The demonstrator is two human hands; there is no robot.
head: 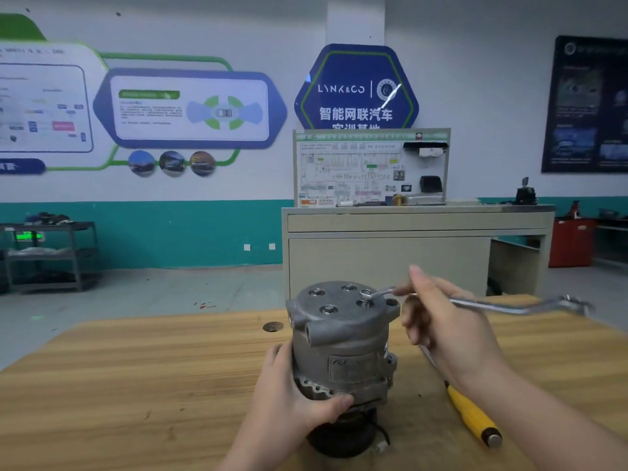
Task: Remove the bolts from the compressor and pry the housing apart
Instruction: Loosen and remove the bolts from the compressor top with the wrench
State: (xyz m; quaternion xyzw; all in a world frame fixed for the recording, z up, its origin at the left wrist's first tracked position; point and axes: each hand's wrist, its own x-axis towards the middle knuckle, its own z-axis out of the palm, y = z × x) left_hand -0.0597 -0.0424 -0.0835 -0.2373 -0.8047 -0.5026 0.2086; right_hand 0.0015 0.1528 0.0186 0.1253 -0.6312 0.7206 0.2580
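Note:
A grey metal compressor (pixel 343 341) stands upright on the wooden table (pixel 136 385), its black pulley end down. Several bolts (pixel 328 309) sit in its round top cover. My left hand (pixel 295 392) grips the lower body of the housing from the left. A chrome ring wrench (pixel 492 305) has its ring end over the bolt at the right of the cover, and that bolt stands raised. My right hand (pixel 441 321) holds the wrench shaft just right of the compressor, fingers curled round it with one finger pointing up.
A yellow-handled screwdriver (pixel 470 411) lies on the table under my right forearm. A small dark round disc (pixel 273 326) lies left behind the compressor. Beyond the table stand a beige workbench (pixel 407 253) with a wiring display board, a grey shelf cart (pixel 51 256) at left and a red cabinet (pixel 571 243).

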